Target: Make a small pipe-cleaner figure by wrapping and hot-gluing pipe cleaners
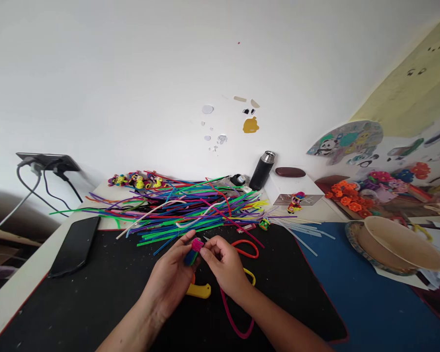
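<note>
Between the fingers of my left hand (172, 274) is a small pipe-cleaner piece (197, 244), coiled magenta on top with blue and green below. My right hand (223, 266) pinches at its magenta end, thumb and fingertips together. A long magenta pipe cleaner (242, 335) loops down from beneath the right hand to the black mat; where it meets the coil is hidden. A yellow handle (201, 291) lies under the hands, its other end covered. Beside the right hand are a bent orange-red pipe cleaner (255, 249) and a yellow one (253, 275), both partly hidden.
A wide heap of coloured pipe cleaners (190, 208) spans the back of the mat (106, 303). A phone (77, 244) lies left. Behind stand a black flask (262, 171) and a white box (293, 186) with a small figure (296, 202). Bowls (403, 244) sit right.
</note>
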A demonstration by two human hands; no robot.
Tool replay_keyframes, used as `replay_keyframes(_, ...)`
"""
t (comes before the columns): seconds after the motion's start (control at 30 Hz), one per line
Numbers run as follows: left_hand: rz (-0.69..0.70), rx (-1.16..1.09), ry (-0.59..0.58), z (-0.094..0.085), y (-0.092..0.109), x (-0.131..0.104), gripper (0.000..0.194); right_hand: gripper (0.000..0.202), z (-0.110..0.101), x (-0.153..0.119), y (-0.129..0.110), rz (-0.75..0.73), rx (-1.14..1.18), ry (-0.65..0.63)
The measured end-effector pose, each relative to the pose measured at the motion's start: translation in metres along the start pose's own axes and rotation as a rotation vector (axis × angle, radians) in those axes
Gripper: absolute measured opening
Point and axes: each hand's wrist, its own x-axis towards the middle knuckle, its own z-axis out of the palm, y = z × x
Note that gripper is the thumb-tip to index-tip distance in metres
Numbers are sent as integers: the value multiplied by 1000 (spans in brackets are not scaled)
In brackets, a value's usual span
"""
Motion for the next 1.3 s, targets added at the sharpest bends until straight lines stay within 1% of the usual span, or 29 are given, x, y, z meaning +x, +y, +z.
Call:
replay_keyframes(0.17, -24, -48, -25, -5, -4, 3, 29, 26, 0, 1, 4, -4, 11, 1)
replay_keyframes(0.33, -58, -59, -83, -8, -4, 4, 30, 34, -3, 2, 2, 9, 54, 12)
replay_keyframes(0.5, -84, -37, -152, -13, -4, 7, 28, 44, -6, 2, 4, 67, 148, -34)
replay_keyframes(0.6, -76, -10, -181, -16, -5, 9, 27, 46, -7, 2, 4, 92, 221, -72)
replay_keyframes(0.73, -65, 25, -187, -17, -5, 11, 25, 47, -8, 3, 0, 113, 315, -122)
replay_keyframes(0.9, -64, 71, -230, -21, -5, 15, 24, 49, -9, 4, 0, 109, 341, -173)
replay_keyframes(1.03, -61, 82, -248, -25, -5, 20, 26, 52, -10, 5, 1, 128, 349, -217)
replay_keyframes(1.17, -108, 52, -263, -28, -4, 23, 29, 50, -13, 5, 0, 165, 406, -229)
replay_keyframes(1.3, -153, 44, -250, -27, -1, 25, 29, 52, -15, 7, 0, 160, 408, -244)
